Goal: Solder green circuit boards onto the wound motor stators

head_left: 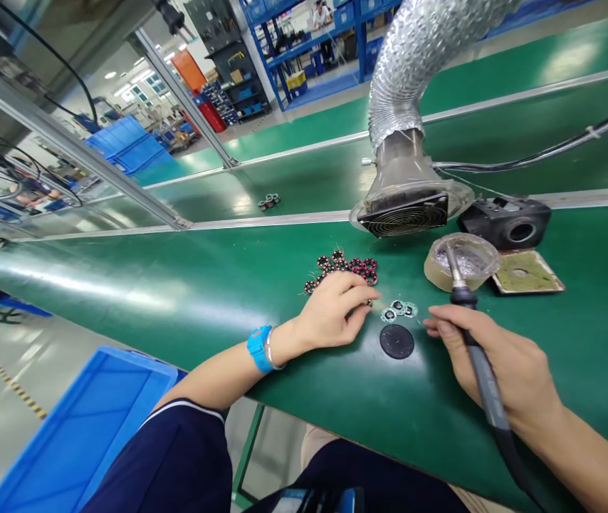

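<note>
My right hand (496, 356) is wrapped round a soldering iron (483, 374) with a black and grey handle. The iron's metal end lies over a round, cream-coloured tub (432, 269) with silvery material inside. My left hand (333, 310) has its fingers pinched on a small wound coil (368, 303), mostly hidden by the fingertips. Just beyond that hand lies a group of small ring-shaped coils (337, 256) with thin wire ends, some copper-coloured, some red and black (369, 269). Between my hands are several pale green ring-shaped parts (399, 308), and nearer me a black disc (396, 342).
A fume extractor hood (405, 206) on a silver duct (400, 78) hangs over the green bench (218, 285). Right of the tub are a black soldering stand (512, 222) and a yellowish sponge tray (528, 272). More rings (269, 202) lie past the rail; a blue bin (90, 427) stands lower left.
</note>
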A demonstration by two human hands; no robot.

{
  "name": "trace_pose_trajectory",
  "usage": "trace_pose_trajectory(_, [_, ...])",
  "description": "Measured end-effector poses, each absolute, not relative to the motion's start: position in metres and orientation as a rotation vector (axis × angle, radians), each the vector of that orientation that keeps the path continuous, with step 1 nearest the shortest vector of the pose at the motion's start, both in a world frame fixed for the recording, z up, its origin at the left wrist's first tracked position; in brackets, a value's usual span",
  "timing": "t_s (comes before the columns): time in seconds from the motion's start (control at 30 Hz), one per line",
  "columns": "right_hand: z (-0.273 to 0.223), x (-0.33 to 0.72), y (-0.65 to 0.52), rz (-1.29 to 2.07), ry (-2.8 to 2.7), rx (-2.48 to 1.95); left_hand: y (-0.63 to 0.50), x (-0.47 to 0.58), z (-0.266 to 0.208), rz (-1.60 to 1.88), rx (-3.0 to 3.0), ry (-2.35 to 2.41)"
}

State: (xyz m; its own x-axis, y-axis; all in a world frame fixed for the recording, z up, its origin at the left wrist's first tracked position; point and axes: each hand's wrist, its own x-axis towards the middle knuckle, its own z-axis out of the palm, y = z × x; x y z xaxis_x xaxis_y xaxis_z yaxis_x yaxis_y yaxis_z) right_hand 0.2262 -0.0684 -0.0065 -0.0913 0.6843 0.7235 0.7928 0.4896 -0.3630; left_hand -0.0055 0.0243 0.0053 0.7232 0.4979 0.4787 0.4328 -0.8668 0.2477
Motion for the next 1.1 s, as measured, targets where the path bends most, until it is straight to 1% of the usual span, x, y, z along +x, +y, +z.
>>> trace_pose_trajectory(0.13, [-0.007,0.224,-0.07,-0.128,-1.81,-1.27,0.031,-0.01,0.011,0.568,2.821,0.952])
trace_pose_trajectory(0.27, [-0.01,0.218,-0.072,-0.11,-1.817,-1.259,0.037,-0.007,0.012,0.397,2.85,0.922])
trace_pose_trajectory(0.37, [-0.015,0.214,-0.073,-0.012,-1.829,-1.259,0.04,-0.006,0.013,0.333,2.879,0.896])
trace_pose_trajectory(0.5, [-0.021,0.214,-0.074,0.138,-1.839,-1.277,0.038,-0.01,0.013,0.339,2.875,0.934])
trace_pose_trajectory(0.67, [-0.026,0.217,-0.077,0.243,-1.877,-1.298,0.033,-0.014,0.012,0.291,2.897,0.822])
trace_pose_trajectory(0.73, [-0.026,0.217,-0.078,0.25,-1.887,-1.303,0.032,-0.014,0.012,0.284,2.908,0.824])
trace_pose_trajectory(0.9, [-0.023,0.216,-0.079,0.22,-1.939,-1.332,0.019,-0.002,0.014,0.516,2.823,0.74])
trace_pose_trajectory(1.0, [-0.02,0.217,-0.08,0.207,-1.938,-1.38,0.003,0.01,0.01,0.468,2.761,0.674])
trace_pose_trajectory(1.1, [-0.016,0.217,-0.079,0.204,-1.952,-1.377,-0.007,0.018,0.002,0.484,2.69,0.748])
